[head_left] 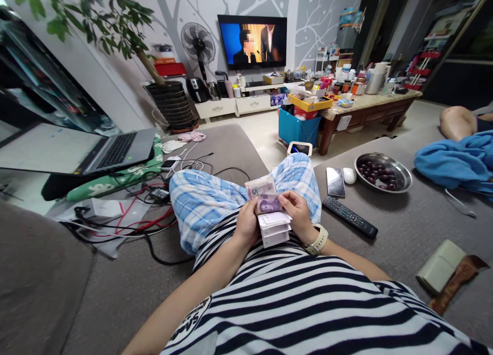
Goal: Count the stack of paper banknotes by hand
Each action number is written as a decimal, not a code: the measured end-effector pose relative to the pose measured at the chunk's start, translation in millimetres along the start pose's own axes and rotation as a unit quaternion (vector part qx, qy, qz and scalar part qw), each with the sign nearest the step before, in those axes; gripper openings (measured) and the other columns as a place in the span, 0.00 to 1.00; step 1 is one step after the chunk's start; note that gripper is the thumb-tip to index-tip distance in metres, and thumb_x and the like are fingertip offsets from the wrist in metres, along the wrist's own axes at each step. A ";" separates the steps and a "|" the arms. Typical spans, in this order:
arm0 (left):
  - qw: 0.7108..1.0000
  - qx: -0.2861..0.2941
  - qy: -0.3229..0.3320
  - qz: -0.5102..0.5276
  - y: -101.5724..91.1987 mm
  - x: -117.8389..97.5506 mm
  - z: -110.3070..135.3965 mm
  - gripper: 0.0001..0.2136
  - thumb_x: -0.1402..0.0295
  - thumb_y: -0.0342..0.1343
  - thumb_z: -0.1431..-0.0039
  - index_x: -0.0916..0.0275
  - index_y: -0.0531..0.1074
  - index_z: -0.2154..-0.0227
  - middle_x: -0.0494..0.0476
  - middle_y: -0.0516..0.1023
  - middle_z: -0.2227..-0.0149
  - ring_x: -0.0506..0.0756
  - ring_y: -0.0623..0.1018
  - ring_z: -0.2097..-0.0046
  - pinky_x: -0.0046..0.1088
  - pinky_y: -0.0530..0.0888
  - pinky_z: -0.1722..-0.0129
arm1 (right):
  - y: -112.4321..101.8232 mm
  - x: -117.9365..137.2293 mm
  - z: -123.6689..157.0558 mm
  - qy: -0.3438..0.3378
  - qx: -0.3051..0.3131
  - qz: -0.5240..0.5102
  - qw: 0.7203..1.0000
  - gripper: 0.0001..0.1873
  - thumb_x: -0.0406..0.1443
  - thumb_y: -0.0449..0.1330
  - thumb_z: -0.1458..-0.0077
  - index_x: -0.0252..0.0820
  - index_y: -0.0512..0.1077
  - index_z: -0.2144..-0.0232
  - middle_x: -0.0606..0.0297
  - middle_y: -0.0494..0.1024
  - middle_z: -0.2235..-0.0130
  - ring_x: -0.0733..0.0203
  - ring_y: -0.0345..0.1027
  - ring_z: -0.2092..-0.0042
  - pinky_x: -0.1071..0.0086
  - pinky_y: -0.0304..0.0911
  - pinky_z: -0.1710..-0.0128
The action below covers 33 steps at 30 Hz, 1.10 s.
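Over my lap, my left hand [247, 220] is closed on the left side of a small stack of purple banknotes [269, 205]. My right hand [297, 212] pinches the top note at its right edge between thumb and finger. Another banknote [257, 186] with a large 5 shows behind, its lower part hidden. Below the notes, several white folded paper slips [275, 230] hang down in steps against my striped shirt; what holds them is covered by the notes and hands. A pale watch band circles my right wrist.
On the sofa to the right are a remote [350, 217], a phone [336, 182], a white mouse [349, 175], a metal bowl [405, 183] of dark fruit and a pale green wallet [442, 266]. Leftward, a laptop [127, 147] rests on a green cushion beside tangled cables [154, 221].
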<state>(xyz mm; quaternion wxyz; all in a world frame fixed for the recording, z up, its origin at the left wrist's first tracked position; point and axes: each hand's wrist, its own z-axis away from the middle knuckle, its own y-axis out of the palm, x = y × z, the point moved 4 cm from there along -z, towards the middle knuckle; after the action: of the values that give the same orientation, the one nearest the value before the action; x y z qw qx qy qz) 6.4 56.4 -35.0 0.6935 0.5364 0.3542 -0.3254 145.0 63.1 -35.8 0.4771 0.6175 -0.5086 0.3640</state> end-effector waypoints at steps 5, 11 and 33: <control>1.000 -0.001 0.003 0.000 -1.2 0.6 -0.5 0.16 0.59 0.68 0.61 0.66 0.79 0.70 0.58 0.83 0.70 0.61 0.82 0.63 0.36 0.77 0.58 | -0.6 -0.2 -0.2 -0.004 0.000 -0.015 1.000 0.16 0.47 0.64 0.45 0.42 0.70 0.75 0.71 0.66 0.76 0.65 0.56 0.72 0.70 0.54 0.72; 1.000 0.004 0.004 -0.011 -2.4 1.1 -1.7 0.16 0.59 0.68 0.60 0.66 0.79 0.72 0.58 0.83 0.70 0.60 0.82 0.64 0.35 0.77 0.59 | -0.9 1.2 -0.5 -0.008 0.002 -0.017 1.000 0.16 0.47 0.64 0.45 0.42 0.70 0.75 0.70 0.66 0.76 0.64 0.56 0.72 0.69 0.55 0.71; 1.000 0.006 -0.010 0.020 2.4 -3.1 1.0 0.11 0.63 0.67 0.58 0.65 0.77 0.73 0.59 0.83 0.71 0.64 0.83 0.58 0.37 0.78 0.58 | 1.3 9.5 -0.1 -0.013 0.017 -0.018 1.000 0.21 0.51 0.64 0.46 0.43 0.68 0.78 0.72 0.62 0.79 0.66 0.52 0.76 0.69 0.50 0.74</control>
<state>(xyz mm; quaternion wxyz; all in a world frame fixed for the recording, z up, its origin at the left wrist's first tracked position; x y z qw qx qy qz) 7.0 56.1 -31.0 0.7001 0.5444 0.3347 -0.3186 145.8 60.5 -26.6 0.4665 0.6394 -0.4970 0.3557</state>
